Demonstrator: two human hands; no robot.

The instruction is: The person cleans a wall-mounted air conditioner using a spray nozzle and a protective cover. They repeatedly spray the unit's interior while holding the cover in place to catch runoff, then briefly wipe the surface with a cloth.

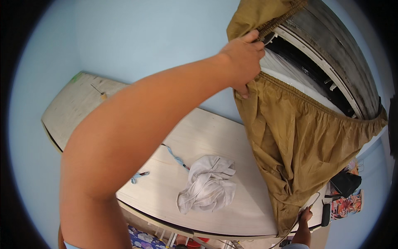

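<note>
A brown fabric cover with a gathered elastic rim hangs around a wall-mounted air conditioner. The unit's front is off, showing a dark opening and whitish slats. My left hand, its arm crossing the view, grips the cover's rim at the unit's left end; some fingertips are hidden behind the fabric. Low on the right, my right hand is closed around a thin bent wand, near the cover's hanging lower part. A hose appears to run down from that hand.
Below lies a pale wooden surface bearing a crumpled white cloth and a blue strap. A screwdriver-like tool rests on a greyish panel at left. A black bag and a colourful pouch sit at right.
</note>
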